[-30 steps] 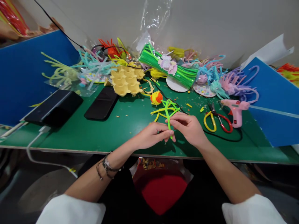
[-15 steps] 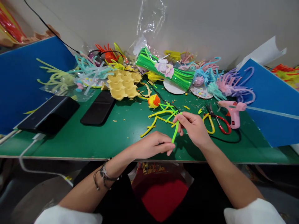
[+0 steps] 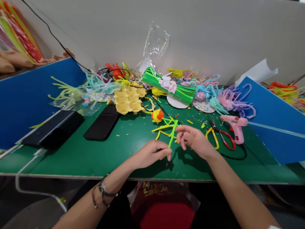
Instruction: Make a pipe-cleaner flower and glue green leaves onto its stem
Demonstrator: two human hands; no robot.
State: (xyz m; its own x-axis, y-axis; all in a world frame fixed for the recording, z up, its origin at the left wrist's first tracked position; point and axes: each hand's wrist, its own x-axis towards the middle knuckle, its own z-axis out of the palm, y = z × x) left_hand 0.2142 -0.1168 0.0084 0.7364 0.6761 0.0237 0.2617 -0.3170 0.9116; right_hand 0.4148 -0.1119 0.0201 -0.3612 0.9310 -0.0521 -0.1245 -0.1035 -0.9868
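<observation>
My left hand (image 3: 153, 154) pinches the lower end of a bright green pipe cleaner (image 3: 172, 138), which stands up from the fingertips with its top end bent. To its right, my right hand (image 3: 194, 140) has loosely curled fingers spread apart and nothing in them. Its index fingertip is close to the pipe cleaner's upper part; whether it touches, I cannot tell. Just behind lie several short yellow and green pipe cleaner pieces (image 3: 159, 128). A yellow and orange wound ball (image 3: 157, 115) sits beyond them on the green table (image 3: 114, 159).
Red-and-yellow-handled scissors (image 3: 228, 140) and a pink glue gun (image 3: 238, 128) lie at right. A yellow egg carton (image 3: 128, 100), a black phone (image 3: 102, 124) and a cabled black device (image 3: 53, 128) are at left. Bagged green pipe cleaners (image 3: 170, 86) lie behind. Blue panels (image 3: 274, 127) flank the table.
My right hand has let go of the green pipe cleaner, and its fingers have spread. My left hand still holds the lower end. The camera view has tilted upward.
</observation>
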